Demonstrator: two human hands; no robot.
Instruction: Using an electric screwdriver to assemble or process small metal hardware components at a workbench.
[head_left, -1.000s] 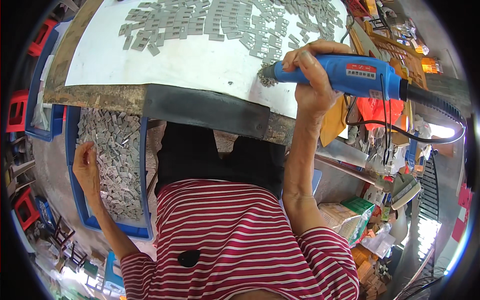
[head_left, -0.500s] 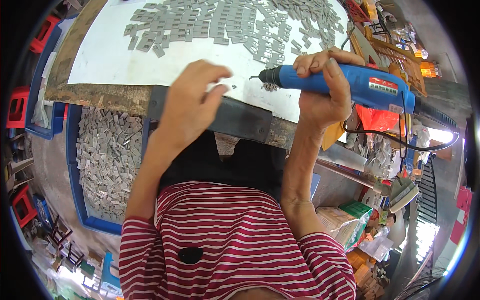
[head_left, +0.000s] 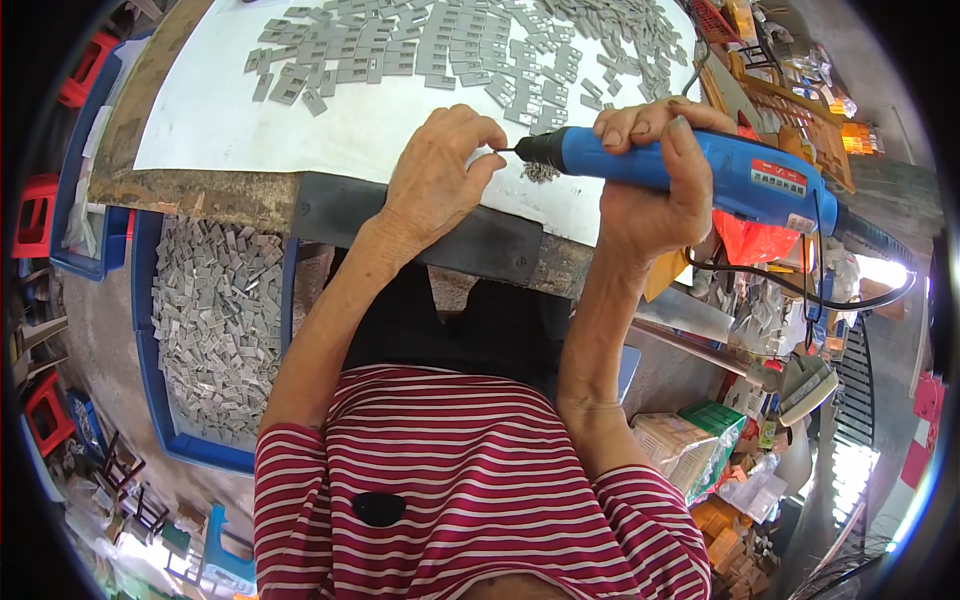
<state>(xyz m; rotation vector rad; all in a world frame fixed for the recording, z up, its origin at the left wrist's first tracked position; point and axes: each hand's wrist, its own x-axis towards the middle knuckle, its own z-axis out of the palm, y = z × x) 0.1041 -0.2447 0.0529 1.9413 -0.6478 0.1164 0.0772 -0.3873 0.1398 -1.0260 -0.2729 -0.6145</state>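
My right hand [head_left: 655, 205] is wrapped round a blue electric screwdriver [head_left: 735, 180], held level above the table with its black nose pointing left. A thin bit sticks out of the nose. Thumb and forefinger of my left hand [head_left: 435, 180] come together at the end of this bit; whatever is between them is too small to make out. Just below the nose, a little heap of tiny screws [head_left: 541, 173] lies on the white sheet [head_left: 250, 130]. Flat grey pieces with small slots [head_left: 365, 50] are laid out in rows beyond my hands.
A dark strip [head_left: 480, 240] covers part of the table's near edge. Left of me, a blue bin [head_left: 200, 450] holds many grey pieces. The screwdriver's cable [head_left: 850, 300] loops at the right. More grey pieces [head_left: 640, 40] are heaped at the back right, and cartons [head_left: 675, 450] stand at lower right.
My left hand has moved right and slightly up, bringing its fingertips to the screwdriver's bit. The right hand and screwdriver have barely shifted.
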